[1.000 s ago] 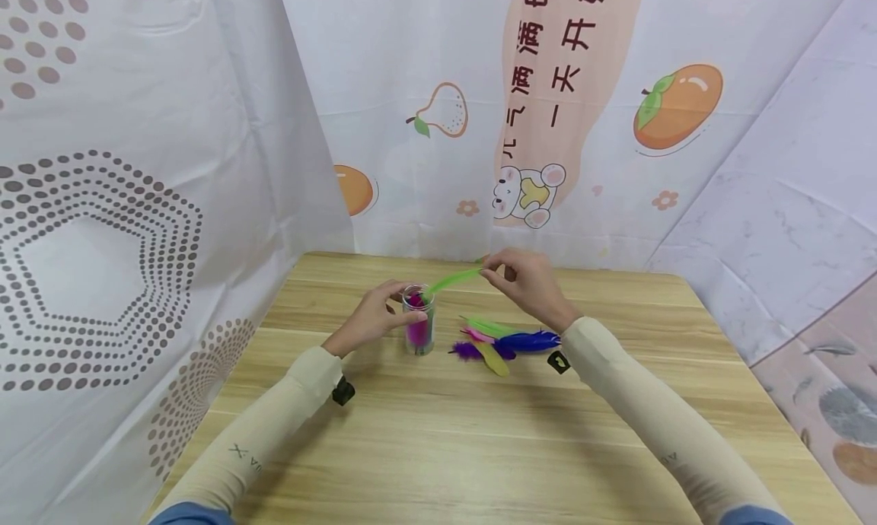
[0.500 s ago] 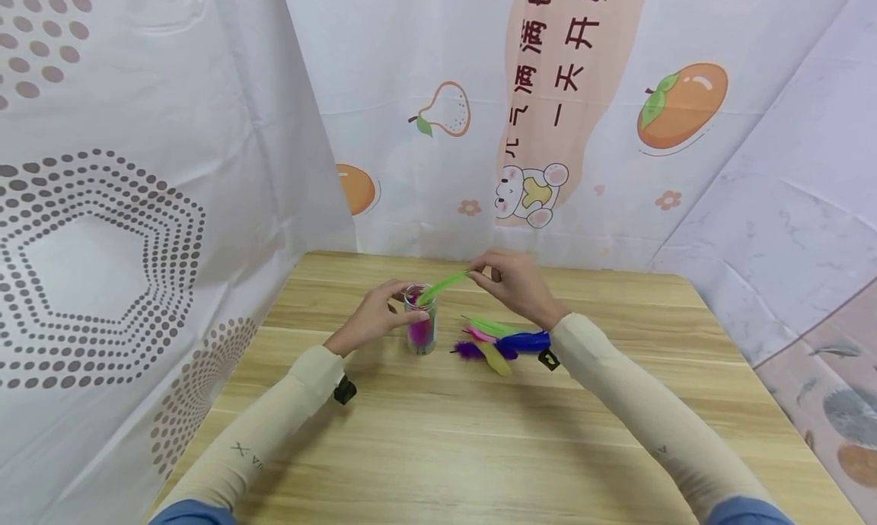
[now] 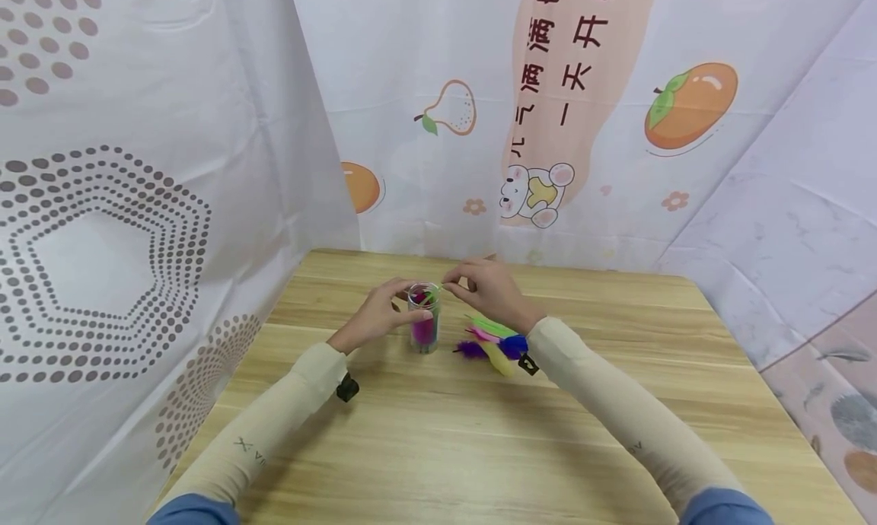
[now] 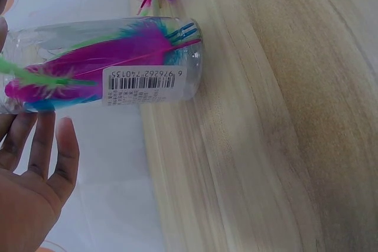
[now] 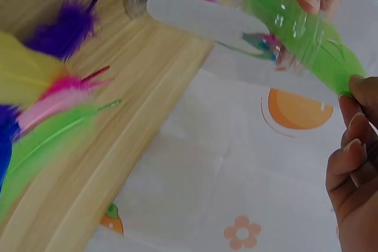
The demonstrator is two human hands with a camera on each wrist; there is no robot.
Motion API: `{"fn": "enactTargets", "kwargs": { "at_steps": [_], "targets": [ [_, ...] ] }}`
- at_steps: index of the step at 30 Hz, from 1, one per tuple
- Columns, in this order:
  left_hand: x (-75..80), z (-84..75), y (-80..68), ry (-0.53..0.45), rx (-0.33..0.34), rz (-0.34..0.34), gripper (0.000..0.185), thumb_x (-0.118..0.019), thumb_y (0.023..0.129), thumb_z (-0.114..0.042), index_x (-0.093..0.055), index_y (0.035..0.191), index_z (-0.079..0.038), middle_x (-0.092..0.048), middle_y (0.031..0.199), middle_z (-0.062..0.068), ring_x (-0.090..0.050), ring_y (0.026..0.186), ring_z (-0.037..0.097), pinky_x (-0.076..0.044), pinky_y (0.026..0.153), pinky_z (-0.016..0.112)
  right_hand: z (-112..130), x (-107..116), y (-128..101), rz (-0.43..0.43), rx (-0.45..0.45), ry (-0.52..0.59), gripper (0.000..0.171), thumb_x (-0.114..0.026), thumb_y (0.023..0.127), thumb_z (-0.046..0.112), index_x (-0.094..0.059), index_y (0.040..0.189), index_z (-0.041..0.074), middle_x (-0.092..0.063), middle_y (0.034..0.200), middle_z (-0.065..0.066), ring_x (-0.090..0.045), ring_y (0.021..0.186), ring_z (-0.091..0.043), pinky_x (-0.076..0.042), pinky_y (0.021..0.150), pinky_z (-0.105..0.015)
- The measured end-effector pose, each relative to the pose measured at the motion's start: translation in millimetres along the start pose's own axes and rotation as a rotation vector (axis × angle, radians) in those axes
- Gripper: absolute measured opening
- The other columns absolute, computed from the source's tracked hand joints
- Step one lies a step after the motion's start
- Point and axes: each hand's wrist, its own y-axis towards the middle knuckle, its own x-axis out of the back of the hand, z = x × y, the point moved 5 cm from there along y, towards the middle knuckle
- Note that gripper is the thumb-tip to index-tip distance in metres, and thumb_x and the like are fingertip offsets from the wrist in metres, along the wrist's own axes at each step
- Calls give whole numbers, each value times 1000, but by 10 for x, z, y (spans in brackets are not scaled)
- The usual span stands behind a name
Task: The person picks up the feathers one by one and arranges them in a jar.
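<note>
A clear glass jar (image 3: pixel 425 335) stands upright on the table, with magenta, blue and green feathers inside and a barcode label (image 4: pixel 144 84) on its side. My left hand (image 3: pixel 378 312) grips the jar near its mouth, thumb on the near side. Between thumb and forefinger my right hand (image 3: pixel 489 287) pinches the tip of a green feather (image 5: pixel 339 66), most of which is down inside the jar's mouth. Right of the jar lies a loose pile: a purple feather (image 5: pixel 65 28), a yellow feather (image 5: pixel 26 72), a pink feather (image 5: pixel 56 107), a green one and a blue one.
The wooden table (image 3: pixel 438 434) reaches back to a printed white curtain (image 3: pixel 411 182), and another curtain with dots (image 3: pixel 103 266) hangs along the left. A small black device (image 3: pixel 528 364) is at the right wrist, over the pile's edge.
My right hand has moved left and slightly down, and the green feather has slid deeper into the jar. My left hand keeps its hold on the jar.
</note>
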Motion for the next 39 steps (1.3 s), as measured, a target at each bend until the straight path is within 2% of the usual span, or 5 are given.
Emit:
{"fn": "enactTargets", "kwargs": {
  "at_steps": [8, 22, 26, 34, 39],
  "targets": [
    [-5, 29, -4, -6, -4, 18, 61, -75, 87, -60, -61, 140, -31, -59, 128, -10, -56, 112, 17, -52, 86, 42, 65, -166, 71, 24, -5, 33, 8, -75, 97, 17, -79, 103, 13, -72, 99, 5, -52, 62, -5, -47, 57, -23],
    [14, 16, 14, -2, -68, 13, 42, -77, 89, -52, -67, 127, -34, -62, 124, -11, -57, 109, 14, -52, 89, 41, 145, -479, 330, 198, -73, 43, 7, -76, 96, 16, -81, 101, 15, -76, 93, 9, -64, 78, -5, -53, 70, -24],
    [-3, 23, -2, -23, -57, 15, 41, -78, 89, -53, -68, 124, -35, -62, 124, -10, -56, 110, 16, -53, 85, 42, 152, -526, 342, 202, -91, 22, 5, -77, 95, 16, -81, 98, 14, -77, 93, 8, -68, 85, -6, -54, 74, -23],
    [-3, 15, 3, -20, -43, 12, 45, -78, 89, -53, -67, 128, -34, -62, 123, -10, -56, 111, 15, -53, 85, 41, 106, -492, 321, 186, -123, 54, 7, -78, 94, 15, -80, 101, 14, -76, 104, 3, -66, 85, -10, -53, 72, -26],
    [8, 17, -5, -5, -40, 8, 50, -78, 89, -51, -65, 135, -33, -61, 129, -10, -57, 112, 16, -54, 86, 41, 44, -413, 265, 157, -131, 74, 10, -76, 96, 14, -79, 106, 16, -73, 105, 6, -57, 71, -10, -49, 65, -27]
  ]
}}
